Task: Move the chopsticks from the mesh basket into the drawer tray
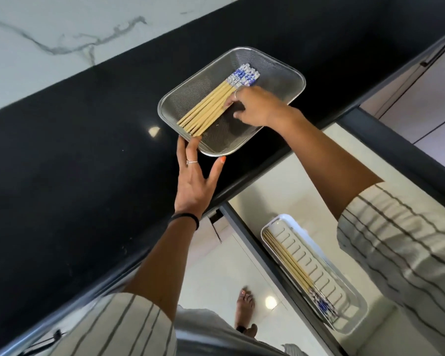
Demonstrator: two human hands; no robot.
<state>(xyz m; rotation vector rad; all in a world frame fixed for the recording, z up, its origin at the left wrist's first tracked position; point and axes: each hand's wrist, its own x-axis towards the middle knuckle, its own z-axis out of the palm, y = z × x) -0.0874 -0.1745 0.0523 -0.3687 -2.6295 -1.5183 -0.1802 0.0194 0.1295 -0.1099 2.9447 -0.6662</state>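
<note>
Lying in a fanned bundle across the mesh basket (278, 73), the chopsticks (211, 106) are met at mid-length by the right hand (257, 106), whose fingertips are curled down onto the sticks; whether any are actually pinched cannot be told. The chopsticks are pale wood with blue-and-white patterned tops pointing toward the far rim. The basket is a shallow, rounded rectangle of fine silver mesh with a smooth metal rim, set on a glossy black counter (88, 150) near its front edge. The left hand (195, 181) is spread open, its fingers laid against the basket's near corner and the thumb at the rim, with nothing gripped. Both forearms are stretched forward out of striped sleeves (396, 240). Below the counter, a white ribbed tray (319, 263) is seen in the open drawer (385, 140), with several matching chopsticks (290, 265) laid along its left side.
</note>
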